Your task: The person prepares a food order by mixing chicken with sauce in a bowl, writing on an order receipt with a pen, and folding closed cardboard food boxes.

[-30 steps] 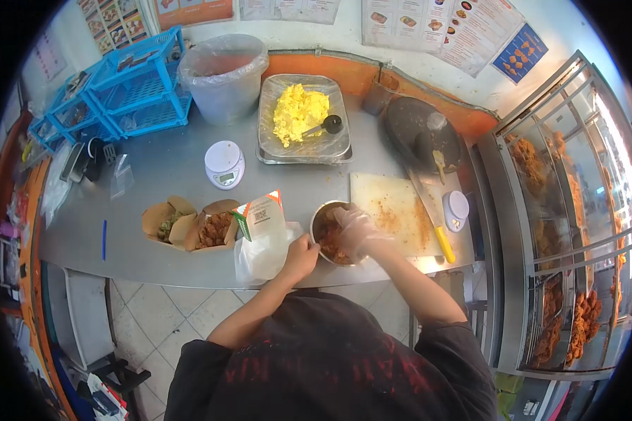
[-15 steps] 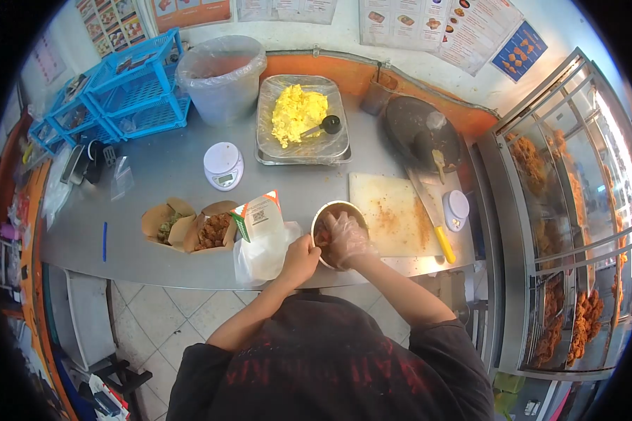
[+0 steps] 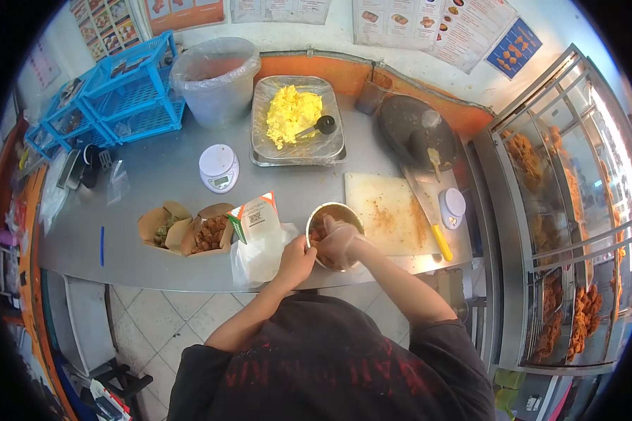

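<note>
A round, pale-rimmed bowl (image 3: 336,205) holding brown food pieces (image 3: 321,223) stands at the table's front edge. My bare left hand (image 3: 298,259) is closed on its left rim. Inside the bowl, my right hand (image 3: 338,238) wears a clear plastic glove and reaches down into the food; its fingertips are partly hidden. Left of the bowl are a white plastic bag (image 3: 256,259) and an upright printed carton (image 3: 257,216). Farther left, one open brown box (image 3: 211,231) contains browned pieces, and another (image 3: 163,226) contains something green.
A cutting board (image 3: 383,189) lies to the right, with a yellow-handled knife (image 3: 439,238) across its edge. Behind are a tray of yellow food (image 3: 295,116), a scale (image 3: 219,168), a lined bucket (image 3: 214,95) and a stone mortar (image 3: 400,130). A glass food cabinet (image 3: 502,245) bounds the right.
Inside the bowl my right hand has turned, and its gloved fingers look less spread. My left hand keeps its hold on the rim. The whole view has shifted slightly.
</note>
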### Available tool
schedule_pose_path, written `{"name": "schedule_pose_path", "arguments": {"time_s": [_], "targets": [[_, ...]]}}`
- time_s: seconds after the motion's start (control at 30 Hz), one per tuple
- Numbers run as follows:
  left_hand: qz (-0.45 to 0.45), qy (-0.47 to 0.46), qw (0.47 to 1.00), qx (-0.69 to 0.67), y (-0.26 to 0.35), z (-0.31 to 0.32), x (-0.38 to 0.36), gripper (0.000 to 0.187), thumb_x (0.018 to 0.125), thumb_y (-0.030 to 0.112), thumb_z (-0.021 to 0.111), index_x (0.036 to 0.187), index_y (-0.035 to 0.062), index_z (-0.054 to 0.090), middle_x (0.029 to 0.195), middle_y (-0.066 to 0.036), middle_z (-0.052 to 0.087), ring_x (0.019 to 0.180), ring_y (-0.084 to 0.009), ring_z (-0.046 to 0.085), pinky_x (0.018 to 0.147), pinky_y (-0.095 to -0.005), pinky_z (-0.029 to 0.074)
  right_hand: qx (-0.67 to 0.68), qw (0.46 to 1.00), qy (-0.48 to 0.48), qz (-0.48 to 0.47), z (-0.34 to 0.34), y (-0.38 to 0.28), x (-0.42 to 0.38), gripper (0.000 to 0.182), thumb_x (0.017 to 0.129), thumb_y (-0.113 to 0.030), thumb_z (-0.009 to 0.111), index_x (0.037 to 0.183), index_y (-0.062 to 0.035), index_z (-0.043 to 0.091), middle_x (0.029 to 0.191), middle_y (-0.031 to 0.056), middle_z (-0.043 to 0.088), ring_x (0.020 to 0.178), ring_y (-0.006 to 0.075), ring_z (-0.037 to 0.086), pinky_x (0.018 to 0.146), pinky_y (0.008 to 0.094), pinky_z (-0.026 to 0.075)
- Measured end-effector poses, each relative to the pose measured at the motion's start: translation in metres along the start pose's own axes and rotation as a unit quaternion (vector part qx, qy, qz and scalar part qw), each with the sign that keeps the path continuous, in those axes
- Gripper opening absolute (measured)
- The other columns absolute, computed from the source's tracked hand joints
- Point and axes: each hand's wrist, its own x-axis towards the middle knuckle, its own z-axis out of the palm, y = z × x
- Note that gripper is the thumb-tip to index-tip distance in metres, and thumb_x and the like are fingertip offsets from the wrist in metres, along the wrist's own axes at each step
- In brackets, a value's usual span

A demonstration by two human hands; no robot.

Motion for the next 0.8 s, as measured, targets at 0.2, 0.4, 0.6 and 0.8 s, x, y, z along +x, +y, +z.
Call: {"name": "schedule_pose_path", "arguments": {"time_s": [0.2, 0.4, 0.6, 0.8], "targets": [[-0.010, -0.001, 1.000, -0.008, 0.001, 0.000, -0.002, 0.019, 0.078, 0.013, 0.054, 0.073, -0.0038, 0.047, 0.067, -0.021, 0.055, 0.064, -0.0381, 0.054, 0.060, -0.0439, 0.042, -0.187, 0.973, 0.133, 0.022, 0.001, -0.026, -0.021, 0.056, 0.075, -0.033, 0.066, 0.120, -0.0069, 0.043, 0.113, 0.0208, 0.050, 0.108, 0.0319, 0.054, 0.084, 0.0392, 0.049], [-0.022, 0.006, 1.000, -0.011, -0.013, 0.005, 0.002, 0.019, 0.080, 0.014, 0.055, 0.075, -0.0041, 0.049, 0.069, -0.022, 0.056, 0.067, -0.0386, 0.055, 0.061, -0.0445, 0.042, -0.148, 0.987, -0.014, -0.059, -0.048, -0.027, -0.040, 0.053, 0.073, -0.029, 0.065, 0.116, -0.0018, 0.049, 0.113, 0.0206, 0.054, 0.105, 0.0320, 0.056, 0.084, 0.0374, 0.048], [-0.018, -0.002, 1.000, -0.012, -0.010, 0.003, -0.001, 0.018, 0.080, 0.014, 0.055, 0.077, -0.0035, 0.050, 0.070, -0.021, 0.056, 0.068, -0.0379, 0.056, 0.062, -0.0445, 0.043, -0.095, 0.991, -0.056, -0.072, -0.055, -0.002, -0.039, 0.069, 0.070, -0.035, 0.066, 0.127, -0.0019, 0.044, 0.114, 0.0225, 0.056, 0.104, 0.0316, 0.058, 0.087, 0.0352, 0.048], [-0.020, -0.013, 1.000, -0.002, -0.003, 0.001, 0.000, 0.018, 0.080, 0.014, 0.055, 0.077, -0.0037, 0.051, 0.070, -0.020, 0.057, 0.067, -0.0364, 0.057, 0.062, -0.0430, 0.044, -0.160, 0.986, 0.019, -0.037, 0.005, 0.009, -0.013, 0.068, 0.072, -0.029, 0.067, 0.131, -0.0055, 0.040, 0.115, 0.0227, 0.056, 0.106, 0.0330, 0.058, 0.084, 0.0377, 0.049]]}}
